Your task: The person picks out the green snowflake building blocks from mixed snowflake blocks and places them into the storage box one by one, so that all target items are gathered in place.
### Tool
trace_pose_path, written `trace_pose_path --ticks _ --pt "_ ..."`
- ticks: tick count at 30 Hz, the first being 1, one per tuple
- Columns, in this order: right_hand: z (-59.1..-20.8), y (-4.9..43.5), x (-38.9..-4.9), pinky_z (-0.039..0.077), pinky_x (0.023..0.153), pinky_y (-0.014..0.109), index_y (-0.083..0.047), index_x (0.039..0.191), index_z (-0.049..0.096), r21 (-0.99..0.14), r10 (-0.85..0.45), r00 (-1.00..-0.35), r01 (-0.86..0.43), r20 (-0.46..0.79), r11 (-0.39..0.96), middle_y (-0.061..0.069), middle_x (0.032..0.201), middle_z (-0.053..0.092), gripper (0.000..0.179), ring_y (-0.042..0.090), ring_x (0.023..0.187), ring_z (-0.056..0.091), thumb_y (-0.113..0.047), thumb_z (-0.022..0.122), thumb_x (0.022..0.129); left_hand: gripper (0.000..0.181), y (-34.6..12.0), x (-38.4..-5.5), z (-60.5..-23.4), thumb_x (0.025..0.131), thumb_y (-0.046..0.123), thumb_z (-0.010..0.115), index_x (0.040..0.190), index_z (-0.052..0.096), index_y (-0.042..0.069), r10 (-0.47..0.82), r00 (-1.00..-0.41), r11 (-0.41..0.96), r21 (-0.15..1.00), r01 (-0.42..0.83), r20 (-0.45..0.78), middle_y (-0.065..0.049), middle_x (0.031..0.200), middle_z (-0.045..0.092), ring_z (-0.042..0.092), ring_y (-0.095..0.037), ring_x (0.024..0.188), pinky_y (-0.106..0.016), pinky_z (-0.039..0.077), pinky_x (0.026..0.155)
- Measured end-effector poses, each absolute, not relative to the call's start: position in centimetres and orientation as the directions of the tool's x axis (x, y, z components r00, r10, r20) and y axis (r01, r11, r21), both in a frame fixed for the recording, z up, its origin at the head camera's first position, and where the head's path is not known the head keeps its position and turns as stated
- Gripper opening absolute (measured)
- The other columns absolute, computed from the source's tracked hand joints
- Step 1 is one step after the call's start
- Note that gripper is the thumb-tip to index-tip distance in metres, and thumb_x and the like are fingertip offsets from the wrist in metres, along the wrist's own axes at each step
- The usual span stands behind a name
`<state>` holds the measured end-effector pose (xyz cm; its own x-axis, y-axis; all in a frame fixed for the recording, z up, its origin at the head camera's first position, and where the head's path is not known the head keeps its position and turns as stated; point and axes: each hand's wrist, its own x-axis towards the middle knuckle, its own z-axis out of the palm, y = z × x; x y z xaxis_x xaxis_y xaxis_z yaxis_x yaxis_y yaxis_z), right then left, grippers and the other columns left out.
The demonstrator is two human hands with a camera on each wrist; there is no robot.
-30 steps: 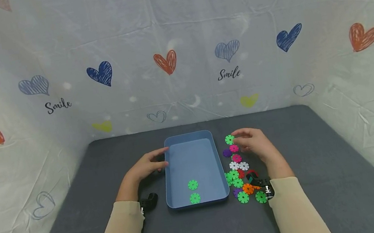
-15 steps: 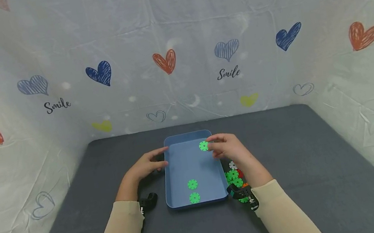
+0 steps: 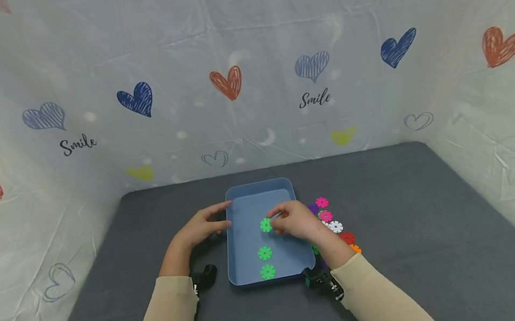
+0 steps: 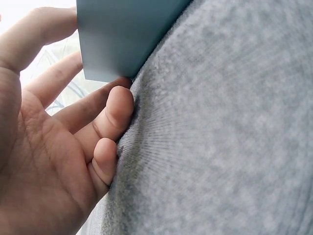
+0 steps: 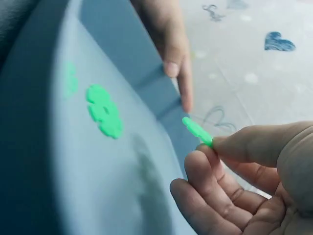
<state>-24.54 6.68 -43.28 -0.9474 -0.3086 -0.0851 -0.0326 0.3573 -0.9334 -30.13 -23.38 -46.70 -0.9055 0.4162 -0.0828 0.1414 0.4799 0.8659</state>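
Green disc (image 3: pixel 265 225) pinched above the tray (image 3: pixel 243 238)

The right grip (image 3: pixel 295 221) has the disc by its edge, thumb and fingertips closed together on it, the lower fingers loosely curled. The disc is raised off the tray's floor, around the tray's middle and inside every rim. Tray floor stretches past it to the far rim and across to the left rim; the right forearm (image 3: pixel 329 243) crosses over the right rim.

Two green discs (image 3: pixel 265 253) lie flat in the tray's near half, apart from each other, the nearer one close to the near rim. The held disc is roughly in line with them.

The left grip (image 3: pixel 202 226) is spread, thumb and forefinger apart, touching the tray's left side with nothing pinched in it.

Loose discs (image 3: pixel 336 227) in pink, purple, white, red, orange and green lie along the tray's right side, partly hidden by the forearm. The closest green one is right by the rim; whether it touches cannot be told.

The grey bench (image 3: pixel 385 203) reaches well out left and right of the tray, with a narrow strip between the tray and its far edge. Behind the tray rises a white sheet (image 3: pixel 260 30) printed with hearts (image 3: pixel 227 84) and "Smile", continuing along both sides.
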Motion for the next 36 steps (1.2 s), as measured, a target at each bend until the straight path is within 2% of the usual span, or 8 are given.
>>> trace_pose_path --ticks 5,8,17,21,28,36 --pt "-44.0 5.8 -24.1 0.051 0.063 0.032 -0.004 0.112 0.074 -0.889 -0.314 -0.948 -0.096 -0.056 0.448 0.004 0.079 0.070 0.017 0.021 0.072 0.068 -0.008 0.068 0.097 0.066 -23.3 -30.1 -46.6 0.096 0.021 0.075 0.156 0.047 0.013 0.418 -0.905 0.478 0.866 0.146 -0.078 -0.021 0.144 0.046 0.057 -0.025 0.075 -0.039 0.045 0.071" --pt "-44.4 5.2 -24.0 0.048 0.060 0.031 -0.006 0.110 0.075 -0.847 -0.293 -0.956 -0.129 -0.033 0.516 0.000 0.077 0.068 0.015 0.016 0.067 0.064 -0.010 0.069 0.097 0.066 -23.3 -30.0 -46.6 0.096 0.021 0.075 0.156 0.047 0.013 0.418 -0.905 0.476 0.868 0.144 -0.080 -0.021 0.144 0.047 0.057 -0.025 0.076 -0.039 0.045 0.071" --pt "-45.4 4.2 -23.7 0.049 0.063 0.030 -0.007 0.101 0.077 -0.772 -0.234 -0.972 -0.155 0.008 0.616 -0.002 0.078 0.068 0.010 0.009 0.066 0.061 -0.012 0.075 0.092 0.067 -23.3 -29.9 -46.6 0.096 0.018 0.074 0.156 0.045 0.011 0.411 -0.908 0.464 0.877 0.126 -0.087 -0.023 0.147 0.045 0.058 -0.028 0.079 -0.041 0.047 0.074" --pt "-45.4 4.1 -23.7 0.051 0.064 0.033 -0.006 0.100 0.077 -0.763 -0.214 -0.977 -0.150 0.016 0.628 0.000 0.078 0.069 0.011 0.011 0.067 0.062 -0.013 0.075 0.092 0.068 -23.2 -29.8 -46.4 0.097 0.019 0.074 0.157 0.043 0.010 0.408 -0.908 0.460 0.880 0.117 -0.093 -0.024 0.148 0.044 0.059 -0.031 0.081 -0.043 0.047 0.074" --pt "-44.2 4.5 -23.4 0.052 0.067 0.036 -0.007 0.108 0.076 -0.744 -0.235 -0.971 -0.183 0.036 0.643 0.002 0.088 0.071 0.019 0.013 0.075 0.063 -0.021 0.073 0.096 0.067 -23.3 -29.9 -46.5 0.096 0.021 0.075 0.156 0.047 0.013 0.412 -0.908 0.476 0.868 0.140 -0.079 -0.021 0.145 0.047 0.059 -0.026 0.078 -0.040 0.047 0.074" --pt "-41.2 7.9 -23.6 0.051 0.074 0.037 -0.010 0.117 0.075 -0.792 -0.262 -0.964 -0.199 0.051 0.577 -0.001 0.098 0.068 0.023 0.016 0.086 0.062 -0.024 0.070 0.099 0.068 -23.3 -29.9 -46.5 0.095 0.022 0.076 0.156 0.047 0.013 0.417 -0.905 0.474 0.869 0.140 -0.082 -0.021 0.148 0.045 0.058 -0.025 0.078 -0.040 0.048 0.076"
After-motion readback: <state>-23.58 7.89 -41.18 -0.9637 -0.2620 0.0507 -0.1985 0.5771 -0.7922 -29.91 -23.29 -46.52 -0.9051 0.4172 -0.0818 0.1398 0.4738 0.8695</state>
